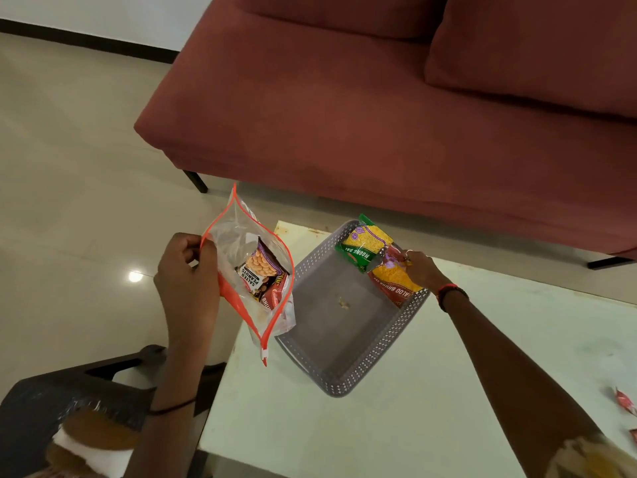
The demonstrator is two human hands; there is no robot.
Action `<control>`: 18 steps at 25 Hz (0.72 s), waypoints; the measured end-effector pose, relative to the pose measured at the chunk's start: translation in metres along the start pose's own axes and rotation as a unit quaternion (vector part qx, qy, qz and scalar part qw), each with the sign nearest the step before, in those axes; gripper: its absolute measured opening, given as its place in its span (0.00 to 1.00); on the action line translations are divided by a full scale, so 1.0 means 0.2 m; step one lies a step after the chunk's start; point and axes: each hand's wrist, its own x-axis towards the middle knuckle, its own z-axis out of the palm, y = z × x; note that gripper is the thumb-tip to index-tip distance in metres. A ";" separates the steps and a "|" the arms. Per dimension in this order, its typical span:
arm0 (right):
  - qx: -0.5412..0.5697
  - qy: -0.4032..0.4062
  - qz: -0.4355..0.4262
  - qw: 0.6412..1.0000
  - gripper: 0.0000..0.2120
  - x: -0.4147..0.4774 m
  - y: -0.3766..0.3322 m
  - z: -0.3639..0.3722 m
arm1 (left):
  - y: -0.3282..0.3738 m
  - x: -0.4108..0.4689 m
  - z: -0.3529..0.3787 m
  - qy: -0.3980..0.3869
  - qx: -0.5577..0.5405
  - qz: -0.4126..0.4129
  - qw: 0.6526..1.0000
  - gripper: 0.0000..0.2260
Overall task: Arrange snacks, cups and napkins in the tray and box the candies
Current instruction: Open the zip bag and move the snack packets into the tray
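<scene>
Snacks (258,270) could be spilled from the zip bag (234,232), pinched at its rim by the left hand (186,270). The red packet (393,282), held by the right hand (420,267) at 2 o'clock in the tray (331,339), could be tipped out.

Left forearm (179,339): thin black thread band (172,410). Right hand (422,269): finger ring (408,252); red-and-black wristband (451,293) behind it. Near edge: brown-and-white patterned garment (89,439).

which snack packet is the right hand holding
The red aloo bhujia packet: the right hand pinches its top. The green moong dal packet beside it is not held; the salted peanuts packet sits in the zip bag.
</scene>
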 end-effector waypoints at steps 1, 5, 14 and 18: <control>-0.010 0.000 -0.001 1.000 0.15 0.03 0.01 0.01 | -0.01 0.01 0.00 -0.002 -0.005 -0.001 1.000 0.10; -0.040 0.008 -0.003 0.999 0.18 0.11 0.05 -0.01 | -0.02 0.03 0.01 -0.008 -0.022 -0.014 1.000 0.09; -0.039 0.141 0.031 0.989 0.14 0.08 0.05 0.01 | 0.01 0.03 0.02 -0.010 -0.022 -0.027 0.999 0.09; -0.002 0.179 0.023 0.984 0.12 -0.01 -0.04 -0.06 | 0.03 0.00 0.00 -0.009 -0.020 -0.027 0.999 0.08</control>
